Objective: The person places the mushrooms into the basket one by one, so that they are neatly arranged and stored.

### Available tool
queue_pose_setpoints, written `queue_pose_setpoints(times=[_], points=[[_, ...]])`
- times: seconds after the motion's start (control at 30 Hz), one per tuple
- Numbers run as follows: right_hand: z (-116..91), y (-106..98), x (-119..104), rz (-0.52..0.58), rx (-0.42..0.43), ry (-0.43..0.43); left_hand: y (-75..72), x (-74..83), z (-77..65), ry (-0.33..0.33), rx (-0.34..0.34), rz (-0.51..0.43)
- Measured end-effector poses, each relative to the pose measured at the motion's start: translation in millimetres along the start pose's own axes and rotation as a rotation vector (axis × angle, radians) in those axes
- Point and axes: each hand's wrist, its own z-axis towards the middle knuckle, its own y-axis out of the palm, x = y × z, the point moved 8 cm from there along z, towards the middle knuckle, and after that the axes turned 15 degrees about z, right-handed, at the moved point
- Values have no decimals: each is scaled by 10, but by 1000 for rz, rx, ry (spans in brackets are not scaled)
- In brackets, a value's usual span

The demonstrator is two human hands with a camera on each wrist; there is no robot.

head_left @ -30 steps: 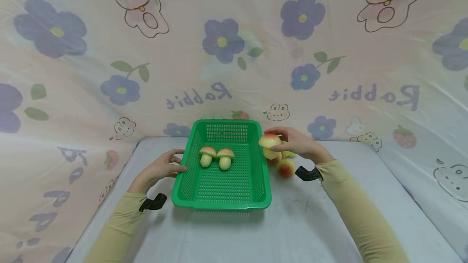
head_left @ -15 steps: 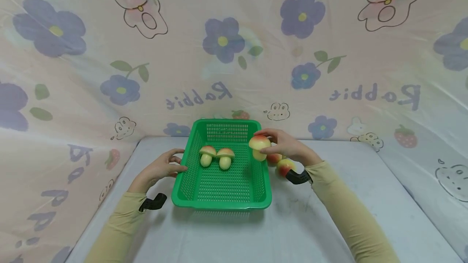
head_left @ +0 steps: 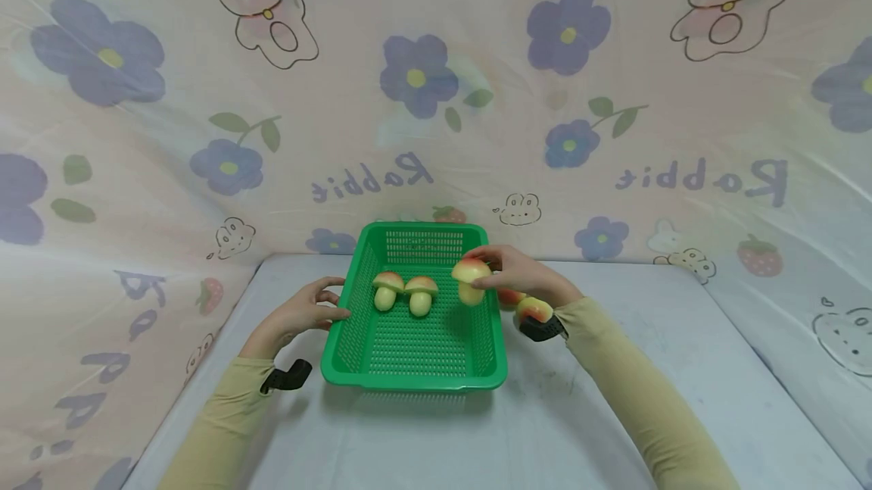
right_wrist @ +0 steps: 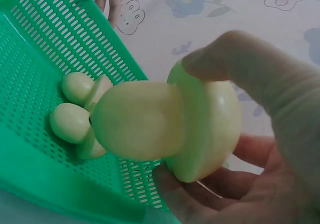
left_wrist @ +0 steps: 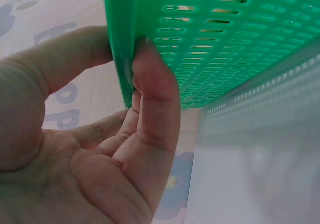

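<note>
A green plastic basket [head_left: 414, 382] stands on the table. My left hand [head_left: 297, 317] grips its left rim; in the left wrist view the thumb is on one side of the rim [left_wrist: 121, 59] and curled fingers are on the other. Held by the cap in my right hand [head_left: 527, 278], a toy mushroom [head_left: 470, 272] is over the basket's right side, stem down. The right wrist view shows thumb and fingers around the mushroom's cap [right_wrist: 220, 129]. Two similar mushrooms, one on the left [head_left: 385, 293] and one beside it [head_left: 420, 296], lie on the basket floor.
Right of the basket lie red-and-yellow round fruits, one in front [head_left: 534, 310] and one partly hidden behind it [head_left: 509, 298]. The white table [head_left: 654, 369] extends to both sides. A printed cloth [head_left: 477, 149] hangs behind.
My right hand has carried the mushroom leftward, from above the fruits and the basket's right rim to inside the rim's outline. The left hand and basket have stayed in place.
</note>
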Motion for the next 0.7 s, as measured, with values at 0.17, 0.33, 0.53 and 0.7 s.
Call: queue_pose_setpoints(times=[0.17,0.33,0.53,0.7], points=[[60,44,-15,4,-34,13,-2,17,-10,-4,0,-2],[105,88,-56,-25,-72,42,-6,14,4,-5,1,11],[217,101,-43,-78,-88,51,-3,3,9,-1,-2,13],[295,86,10,-88,-82,66,3,17,-11,3,1,13]])
